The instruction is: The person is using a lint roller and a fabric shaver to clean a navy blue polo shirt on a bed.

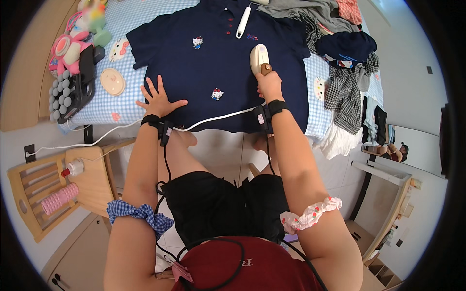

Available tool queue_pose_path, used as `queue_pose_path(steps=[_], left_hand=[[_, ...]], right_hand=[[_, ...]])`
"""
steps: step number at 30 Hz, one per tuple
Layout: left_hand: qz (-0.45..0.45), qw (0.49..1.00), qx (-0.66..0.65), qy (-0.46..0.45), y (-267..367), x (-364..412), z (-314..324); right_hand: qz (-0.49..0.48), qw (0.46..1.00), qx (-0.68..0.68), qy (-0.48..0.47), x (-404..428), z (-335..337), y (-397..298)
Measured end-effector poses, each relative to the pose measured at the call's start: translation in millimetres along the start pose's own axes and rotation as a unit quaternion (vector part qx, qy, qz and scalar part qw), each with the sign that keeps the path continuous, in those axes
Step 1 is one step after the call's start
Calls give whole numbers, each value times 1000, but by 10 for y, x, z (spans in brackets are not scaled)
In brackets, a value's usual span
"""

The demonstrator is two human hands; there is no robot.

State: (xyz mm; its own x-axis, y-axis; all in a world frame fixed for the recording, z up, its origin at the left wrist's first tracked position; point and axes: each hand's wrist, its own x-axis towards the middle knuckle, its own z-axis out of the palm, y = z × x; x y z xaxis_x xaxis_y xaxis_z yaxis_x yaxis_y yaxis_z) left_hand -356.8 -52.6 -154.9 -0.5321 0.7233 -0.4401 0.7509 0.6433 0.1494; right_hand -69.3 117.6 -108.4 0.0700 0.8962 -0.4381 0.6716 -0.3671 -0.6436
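A navy polo shirt (225, 72) lies spread out on the bed's blue checked sheet, its collar at the far side. Cartoon cat patches (217, 94) decorate its front. My right hand (269, 85) grips the brown handle of a small cream travel iron (259, 58), whose body rests on or just over the shirt's right part. From the iron, a white power cord (218, 118) runs leftwards along the shirt's near edge. With fingers spread, my left hand (160, 102) presses palm down on the shirt's lower left corner and holds nothing.
Near the collar lies a white-handled lint roller (244, 22). Folded clothes and a navy cap (346, 46) pile up at right. At left are a cream oval lid (113, 82), a black massager (74, 96) and a pink plush toy (69, 51). The cord reaches a wall socket (30, 153).
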Motion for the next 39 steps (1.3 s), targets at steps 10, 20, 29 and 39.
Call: queue_pose_path(steps=[10,20,29,39], left_hand=[[2,1000,6,4,-48,16,-1],[5,1000,10,3,-46,11,23],[8,1000,4,-10,-30,5,-17],[14,1000,2,-4,-53,18,13]], right_hand=[[-25,1000,10,-11,163,5,-114],[14,997,70,9,283,-141,-86],[22,998,61,1,396,-67,-268],[-46,997,13,-55,-102,320,-334]])
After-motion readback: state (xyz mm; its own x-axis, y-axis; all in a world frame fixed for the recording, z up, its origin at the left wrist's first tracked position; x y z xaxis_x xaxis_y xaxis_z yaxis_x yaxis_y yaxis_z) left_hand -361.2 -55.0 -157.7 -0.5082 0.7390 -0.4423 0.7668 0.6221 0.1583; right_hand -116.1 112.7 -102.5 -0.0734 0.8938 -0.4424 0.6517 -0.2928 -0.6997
